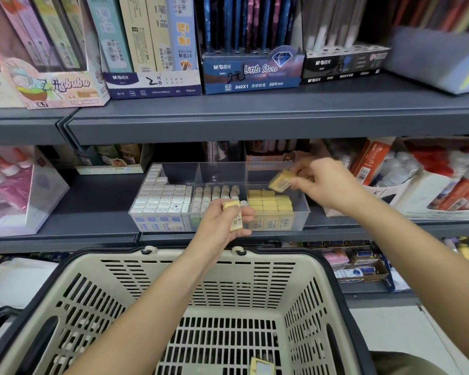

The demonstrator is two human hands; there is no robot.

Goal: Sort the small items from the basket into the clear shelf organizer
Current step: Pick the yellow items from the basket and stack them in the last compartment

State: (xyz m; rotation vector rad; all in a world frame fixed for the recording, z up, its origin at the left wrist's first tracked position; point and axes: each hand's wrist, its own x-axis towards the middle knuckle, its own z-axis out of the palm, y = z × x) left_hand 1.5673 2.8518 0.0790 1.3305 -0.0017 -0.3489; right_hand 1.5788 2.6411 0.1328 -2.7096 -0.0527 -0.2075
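A clear shelf organizer (303, 212) sits on the middle shelf, with white erasers on the left, round-topped items in the middle and yellow erasers (268, 202) on the right. My right hand (325, 182) pinches one yellow eraser (280, 181) above the right compartment. My left hand (222, 220) grips another yellow eraser (234, 216) in front of the organizer's middle. Below stands the beige basket (73, 288), with one yellow eraser (263, 368) lying on its bottom.
Grey shelves hold pencil display boxes (252, 74) above the organizer. Glue bottles (8, 185) stand to its left and red-capped glue packs (450, 190) to its right. More stationery fills the lower shelf (358, 266) behind the basket.
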